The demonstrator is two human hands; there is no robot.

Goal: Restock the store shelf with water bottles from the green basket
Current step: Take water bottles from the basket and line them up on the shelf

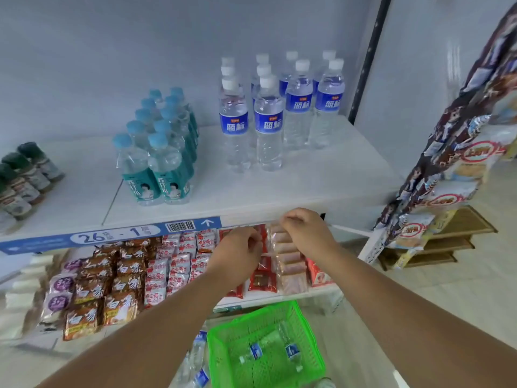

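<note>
1. Nearest, below my wrists: green plastic mesh basket (223, 357) on the floor, with clear blue-labelled water bottles (256, 352) lying flat inside.
2. My left hand (240, 254) and right hand (305, 229): close together, fingers curled, over the wrapped snack packets (179, 264) of the lower tier. I cannot tell whether they pinch a wrapper. Neither holds a bottle.
3. Step, as I judge it: a fetch is due. I should reach down, grip one bottle by its body and stand it up.
4. Beyond and above my hands: white store shelf (321, 177) with upright stocked bottles (268, 121) and bare board before them.
5. Right of my hands: hanging snack strips (447, 141). Farthest: grey wall (112, 51).
</note>
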